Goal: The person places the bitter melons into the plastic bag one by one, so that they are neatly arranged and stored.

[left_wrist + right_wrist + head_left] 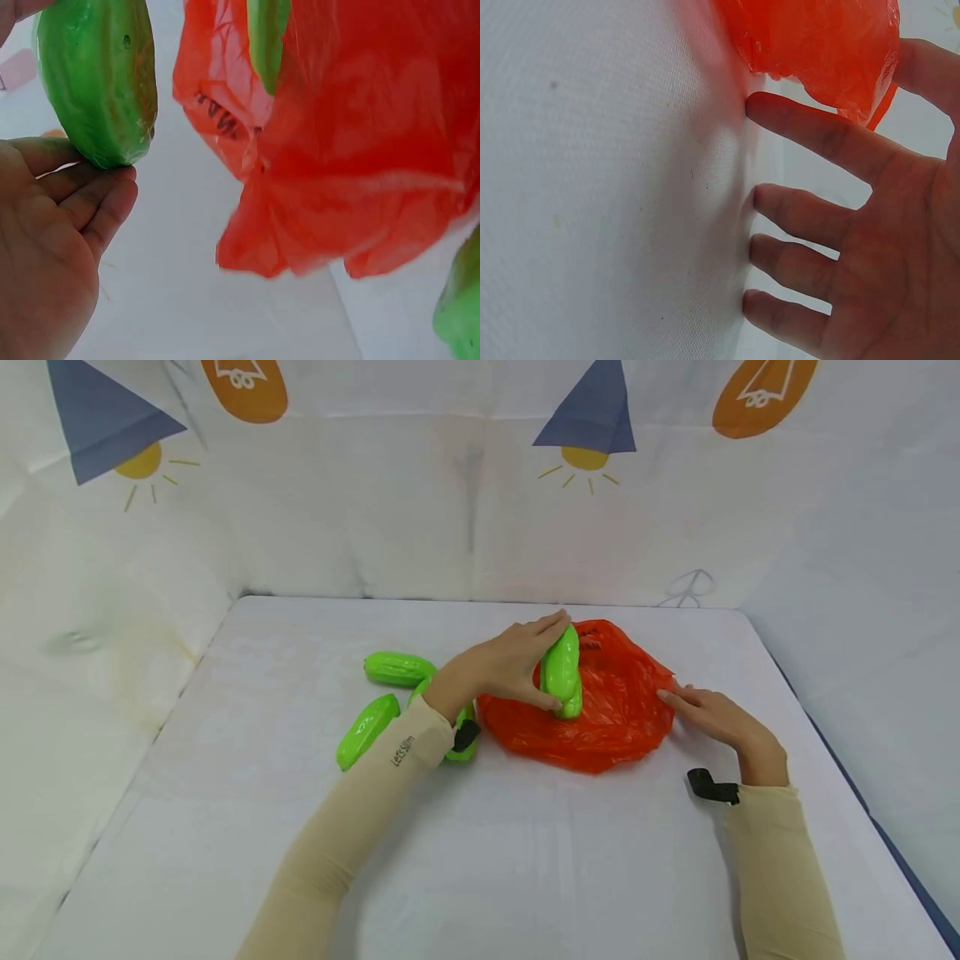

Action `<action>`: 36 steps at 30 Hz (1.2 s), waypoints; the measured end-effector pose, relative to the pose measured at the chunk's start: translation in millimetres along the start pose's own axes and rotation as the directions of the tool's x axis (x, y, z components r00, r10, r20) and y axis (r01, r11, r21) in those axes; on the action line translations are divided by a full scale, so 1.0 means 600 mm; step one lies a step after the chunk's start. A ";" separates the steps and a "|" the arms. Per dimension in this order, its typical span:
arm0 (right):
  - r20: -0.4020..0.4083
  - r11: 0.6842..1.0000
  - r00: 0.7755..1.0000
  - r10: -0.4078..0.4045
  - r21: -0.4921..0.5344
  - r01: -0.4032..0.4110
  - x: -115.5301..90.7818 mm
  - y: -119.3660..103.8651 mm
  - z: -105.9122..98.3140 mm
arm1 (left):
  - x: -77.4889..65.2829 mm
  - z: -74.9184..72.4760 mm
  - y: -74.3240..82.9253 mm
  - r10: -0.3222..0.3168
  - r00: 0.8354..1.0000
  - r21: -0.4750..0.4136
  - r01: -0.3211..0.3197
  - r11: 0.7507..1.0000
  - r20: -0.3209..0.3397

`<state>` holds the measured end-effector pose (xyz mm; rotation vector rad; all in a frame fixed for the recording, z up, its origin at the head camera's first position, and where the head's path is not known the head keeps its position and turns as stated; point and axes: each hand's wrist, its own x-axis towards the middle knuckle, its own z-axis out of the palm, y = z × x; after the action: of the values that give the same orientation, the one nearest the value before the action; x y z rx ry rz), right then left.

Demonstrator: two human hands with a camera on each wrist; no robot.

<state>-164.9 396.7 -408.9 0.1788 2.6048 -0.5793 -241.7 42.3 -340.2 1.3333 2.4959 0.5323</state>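
My left hand [504, 664] grips a glossy green ridged vegetable [558, 662], cucumber-like in shape, between thumb and fingertips. It is held upright over a crumpled red plastic bag [517, 727]. In the left wrist view, the fingers [82, 199] bear on one end of the vegetable [97, 82]. Another green vegetable [268, 45] shows at the bag's opening. At the bag's right edge, my right hand [708, 714] pinches the plastic by thumb and index finger. The right wrist view has the other fingers [795, 262] spread, tips down at the white tabletop.
Left of the bag lie several more green vegetables, one at the back [397, 668] and one nearer [367, 731]; my left forearm [375, 802] partly covers others. White sheeting with printed shapes [420, 510] encloses the white table [525, 860] at the back and sides.
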 end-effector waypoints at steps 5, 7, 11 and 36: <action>0.001 1.000 1.000 -0.002 0.002 0.002 -0.001 -0.001 0.001 | 0.031 0.015 0.015 -0.002 0.999 0.027 0.001 1.000 0.039; 0.002 1.000 1.000 -0.002 0.005 0.002 -0.001 -0.001 0.001 | 0.047 0.022 0.022 0.004 0.998 0.046 -0.007 0.999 0.062; 0.001 1.000 1.000 -0.004 0.008 0.004 -0.001 0.000 0.003 | 0.077 0.036 0.032 -0.005 0.992 0.062 -0.003 0.998 0.128; -0.018 1.000 1.000 -0.010 -0.015 0.010 -0.003 -0.002 0.002 | 0.149 0.088 0.038 -0.198 0.938 0.134 0.166 0.977 0.283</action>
<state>-163.1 394.8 -408.5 0.1671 2.6286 -0.5644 -252.5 139.2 -382.8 1.1065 2.3909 0.1446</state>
